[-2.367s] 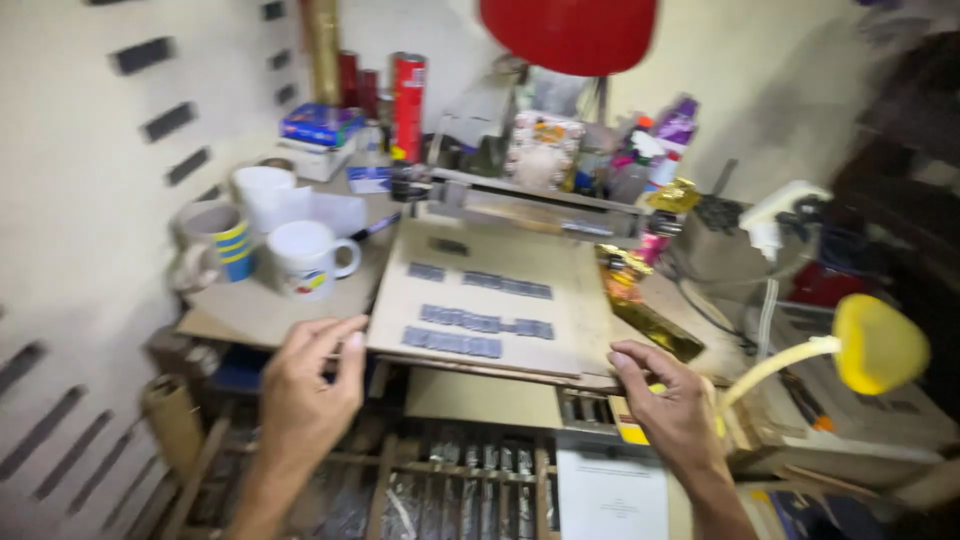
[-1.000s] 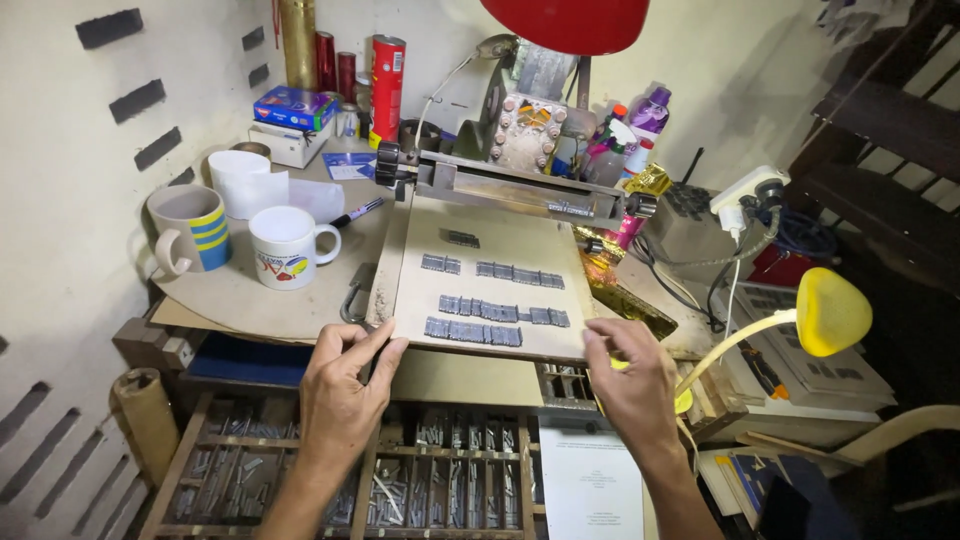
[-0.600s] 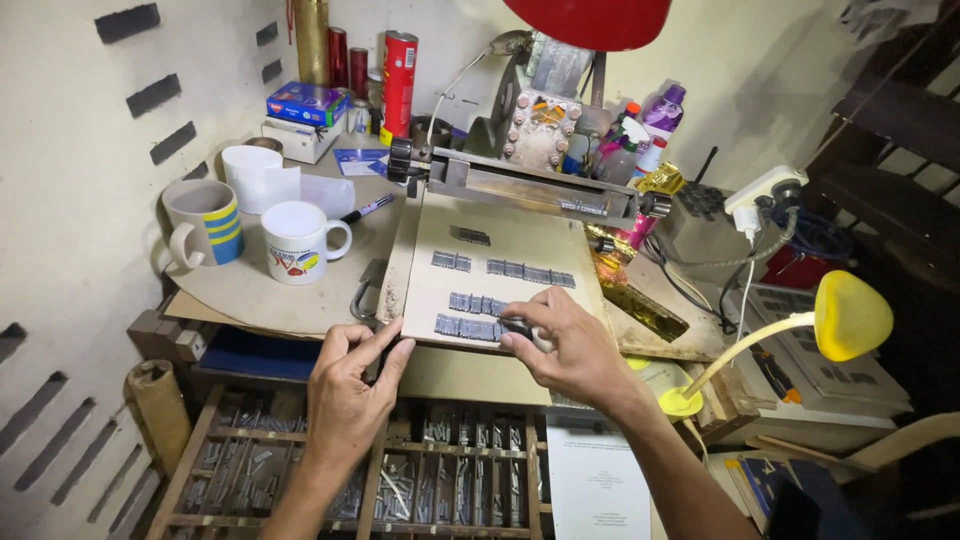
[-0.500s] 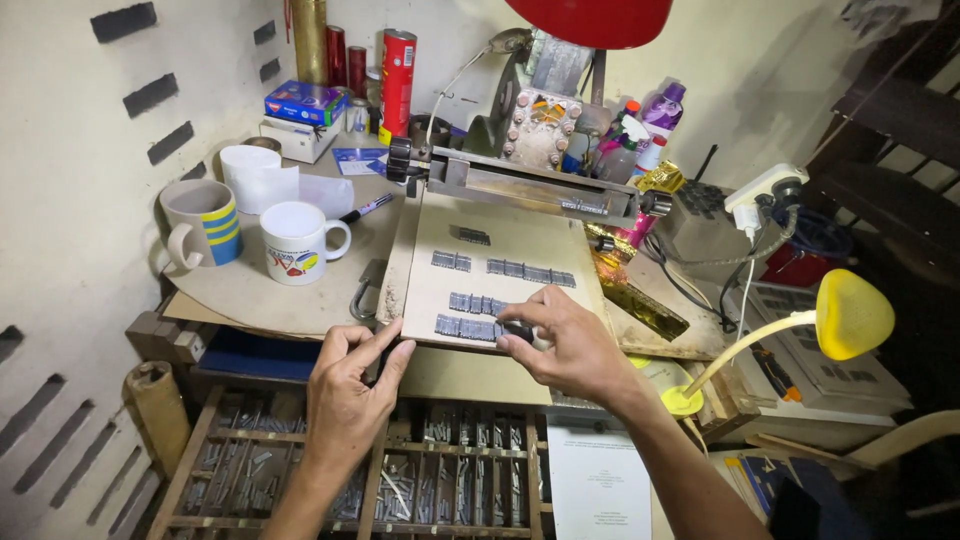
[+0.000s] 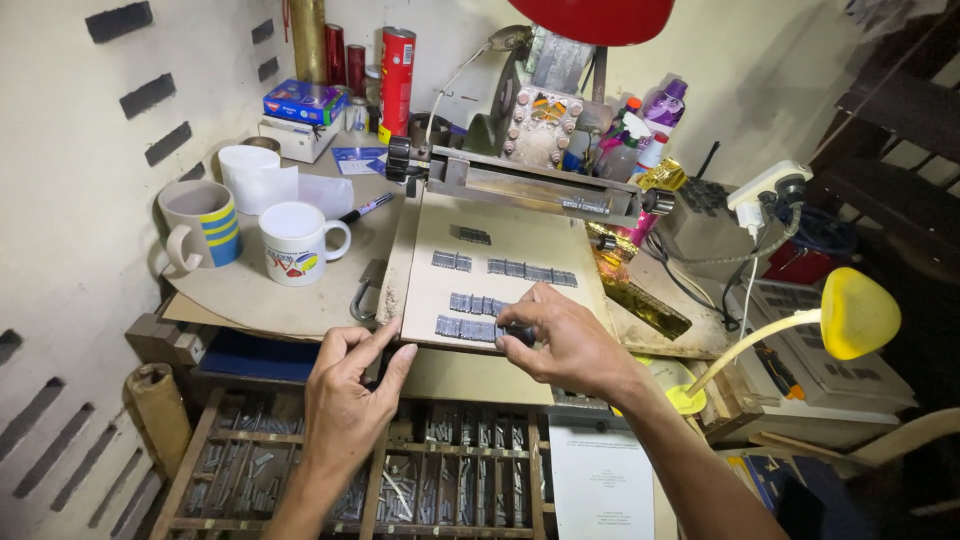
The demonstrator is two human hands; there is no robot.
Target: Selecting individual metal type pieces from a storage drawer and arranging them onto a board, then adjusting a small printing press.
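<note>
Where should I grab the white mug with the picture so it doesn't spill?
Probably by its handle. The white mug stands upright, and its loop handle sticks out on its right, toward the black marker. Come from that side; the striped mug crowds the left.

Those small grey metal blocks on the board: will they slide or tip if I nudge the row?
Probably slide: the metal blocks lie flat and loose on the smooth board. Tipping seems unlikely, as they sit low. They look dense for their size; the right hand pinches them with fingertips only.

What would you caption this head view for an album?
Right hand pinches metal type blocks on a tan board; left hand touches its near edge.
</note>
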